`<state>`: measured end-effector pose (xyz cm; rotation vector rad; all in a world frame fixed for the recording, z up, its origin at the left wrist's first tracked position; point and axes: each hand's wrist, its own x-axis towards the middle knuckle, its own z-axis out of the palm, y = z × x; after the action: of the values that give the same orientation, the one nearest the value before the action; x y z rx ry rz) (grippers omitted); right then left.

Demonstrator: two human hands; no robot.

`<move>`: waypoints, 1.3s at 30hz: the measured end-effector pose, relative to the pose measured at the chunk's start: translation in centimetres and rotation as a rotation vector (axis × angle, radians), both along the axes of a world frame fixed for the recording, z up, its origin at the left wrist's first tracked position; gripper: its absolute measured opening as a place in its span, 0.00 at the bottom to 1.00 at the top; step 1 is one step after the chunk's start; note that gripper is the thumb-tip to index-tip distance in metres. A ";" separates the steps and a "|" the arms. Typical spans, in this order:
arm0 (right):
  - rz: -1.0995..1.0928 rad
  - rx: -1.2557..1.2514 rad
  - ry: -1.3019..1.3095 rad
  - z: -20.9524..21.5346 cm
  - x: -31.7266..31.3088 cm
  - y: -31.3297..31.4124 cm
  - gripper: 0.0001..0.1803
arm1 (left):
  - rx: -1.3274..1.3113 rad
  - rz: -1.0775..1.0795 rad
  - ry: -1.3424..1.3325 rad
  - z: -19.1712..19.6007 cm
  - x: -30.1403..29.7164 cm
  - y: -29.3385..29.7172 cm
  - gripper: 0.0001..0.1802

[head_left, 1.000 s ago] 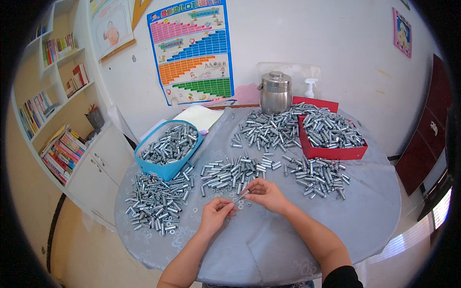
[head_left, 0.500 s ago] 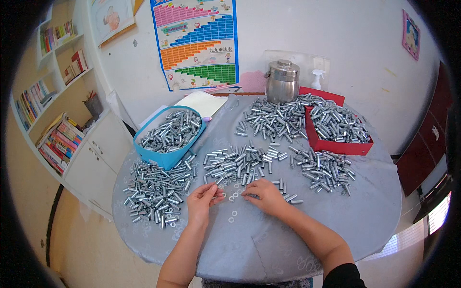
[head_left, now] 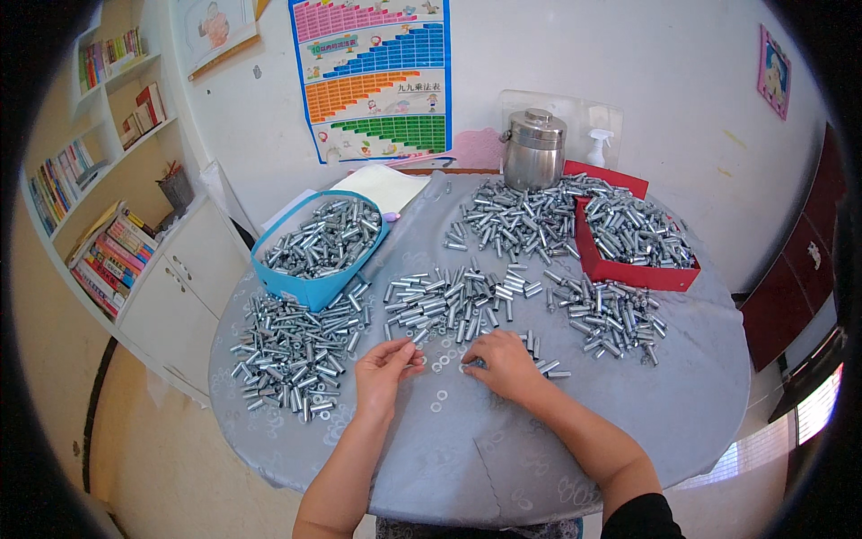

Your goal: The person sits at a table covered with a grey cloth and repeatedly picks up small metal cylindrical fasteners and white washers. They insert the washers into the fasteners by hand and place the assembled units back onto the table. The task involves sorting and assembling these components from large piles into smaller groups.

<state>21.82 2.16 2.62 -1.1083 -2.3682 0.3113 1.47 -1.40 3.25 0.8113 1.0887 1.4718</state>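
Note:
My left hand rests on the grey tablecloth with thumb and fingertips pinched together on what looks like a small metal sleeve. My right hand lies palm down beside it, fingers curled over small flat washers scattered between the hands. What the right fingers grip is hidden. Just beyond both hands lies a middle heap of short shiny metal sleeves. A few loose sleeves lie by the right hand.
Another sleeve heap lies left. A blue basket and a red box are full of sleeves, with more heaps at right and back. A steel canister, spray bottle and paper stand behind; a white cabinet stands left.
Both hands came down from holding a piece together above the table. They now rest apart on the cloth among the washers; the left fingers have closed.

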 end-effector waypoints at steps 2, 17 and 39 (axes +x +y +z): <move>0.006 -0.034 0.014 0.1 0.1 0.2 0.08 | -0.014 -0.014 0.011 -0.2 0.0 0.0 0.10; 0.011 -0.646 0.876 -0.2 -0.1 0.4 0.10 | -0.134 -0.307 0.019 -0.5 0.5 -0.3 0.10; 0.172 0.041 0.062 -0.8 -2.3 -0.3 0.11 | -0.118 -0.124 -0.071 -0.3 0.0 -0.1 0.11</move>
<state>19.52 1.85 1.77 -0.8653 -2.4084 0.3496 1.44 -1.49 2.96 0.7252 1.0427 1.3104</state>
